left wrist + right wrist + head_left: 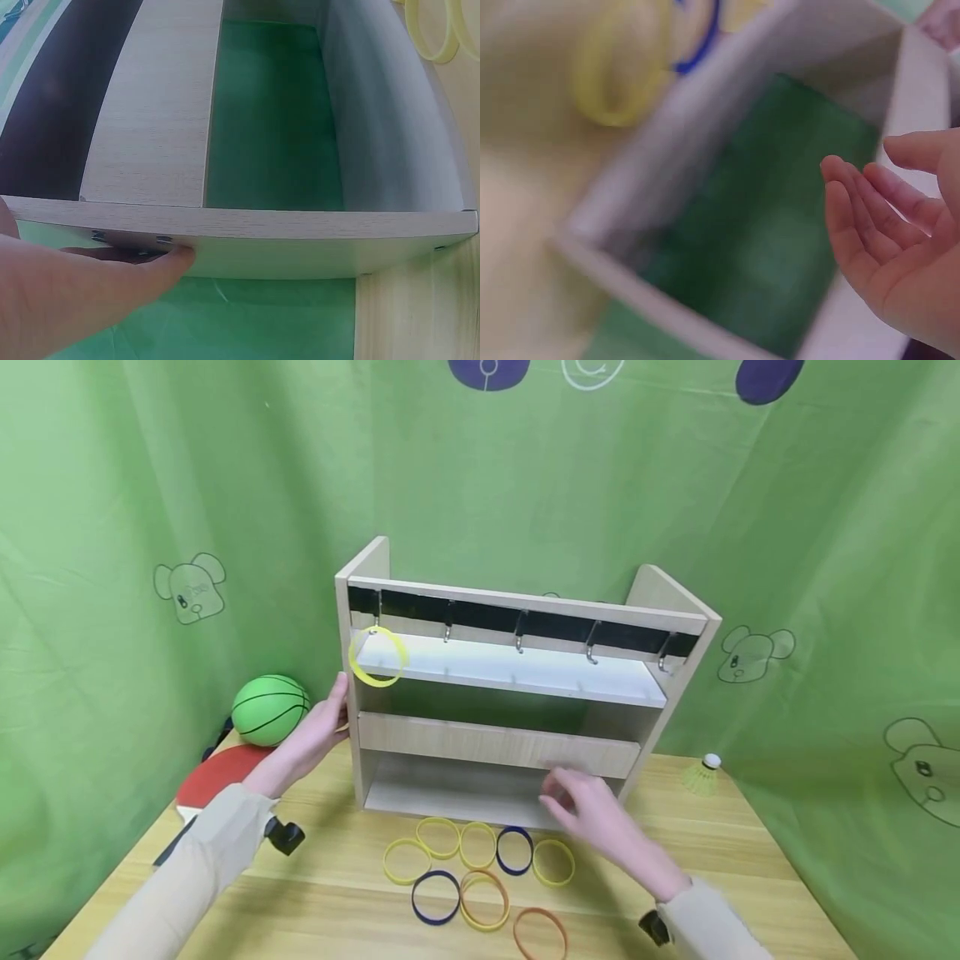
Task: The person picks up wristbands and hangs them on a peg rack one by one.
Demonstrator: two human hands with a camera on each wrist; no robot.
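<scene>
A small wooden shelf rack [498, 743] stands on the table, with a row of metal hooks [519, 631] along its black strip. A yellow ring [406, 652] hangs from the leftmost hook. My left hand [318, 727] rests against the rack's left side panel, and a fingertip touches its outer face in the left wrist view; some fingers are hidden. My right hand [592, 810] is in front of the lower right of the rack, loosely bent and holding nothing [900, 225]. Below it lie several rings, among them a dark blue ring [531, 852] and a yellow ring [573, 864].
More rings lie on the table before the rack, including an orange ring [564, 935] near the front. At left are a green ball [270, 710] and a red paddle [221, 777]. A shuttlecock [702, 775] stands at right. Green curtains [510, 485] surround the table.
</scene>
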